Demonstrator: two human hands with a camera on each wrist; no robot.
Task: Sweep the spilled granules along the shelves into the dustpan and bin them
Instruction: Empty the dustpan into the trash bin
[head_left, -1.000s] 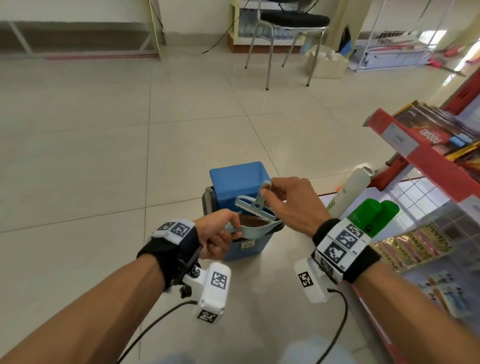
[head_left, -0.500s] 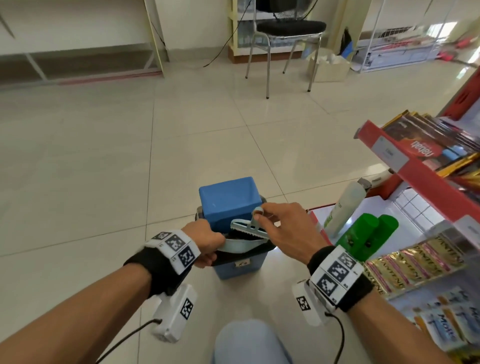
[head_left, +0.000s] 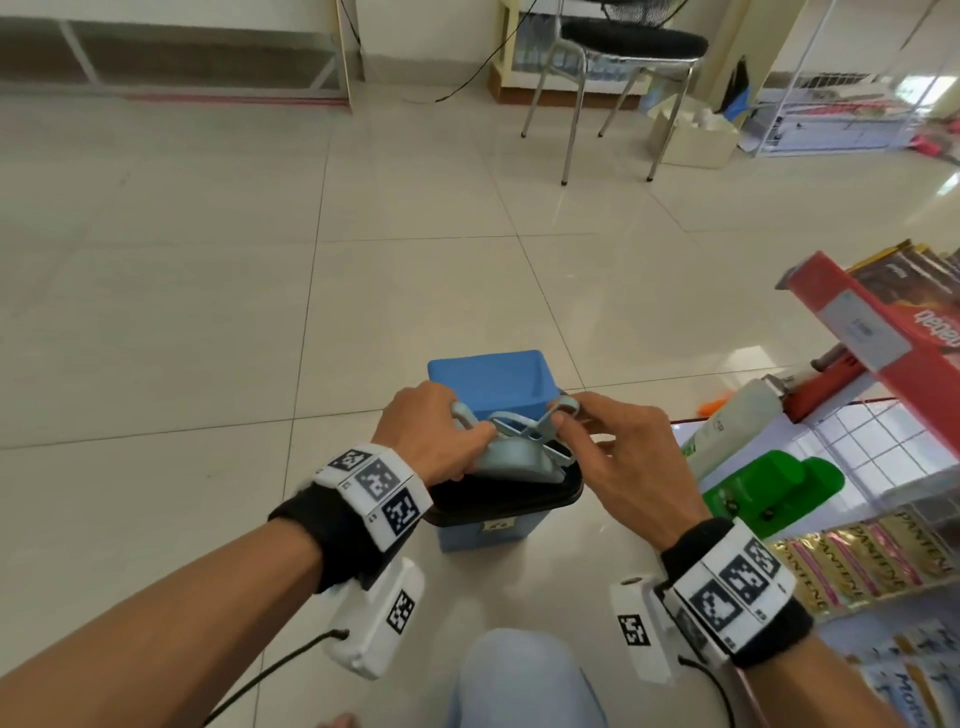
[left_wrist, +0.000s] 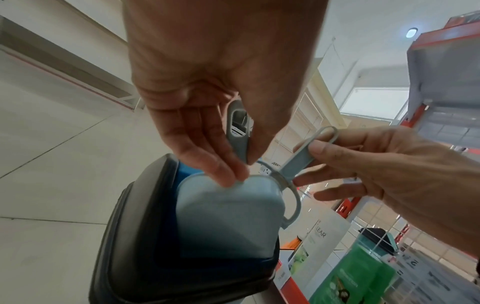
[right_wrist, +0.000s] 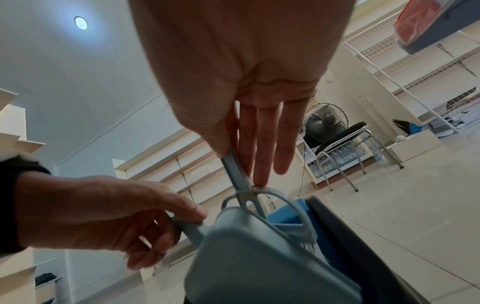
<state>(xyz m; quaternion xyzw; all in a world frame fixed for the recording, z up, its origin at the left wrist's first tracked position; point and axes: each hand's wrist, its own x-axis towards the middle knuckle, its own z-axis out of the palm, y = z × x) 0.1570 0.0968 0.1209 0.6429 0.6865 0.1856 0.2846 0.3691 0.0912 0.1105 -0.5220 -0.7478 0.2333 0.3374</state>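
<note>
Both forearms reach forward and meet over the bin (head_left: 498, 530), a small blue bin with a black liner around its rim and its blue lid (head_left: 493, 382) standing open at the far side. The left hand (head_left: 426, 431) is turned with its back upward; its thumb and fingers are curled around the handle of the dustpan (left_wrist: 228, 218), and the fingertips (left_wrist: 228, 174) touch the back wall of the pan. The pale blue dustpan is tipped steeply, its mouth pointing down into the opening of the bin. The right hand (head_left: 618, 457) comes from the right of the bin; its thumb and index finger pinch the thin handle of the brush (right_wrist: 235, 174), while the other fingers are stretched out straight and a little apart. The head of the brush lies against the upper edge of the dustpan, above the bin. Whether granules are inside the pan I cannot tell. Right of the bin stands the shelf (head_left: 878, 358) with a green bottle (head_left: 763, 488) on it.
</note>
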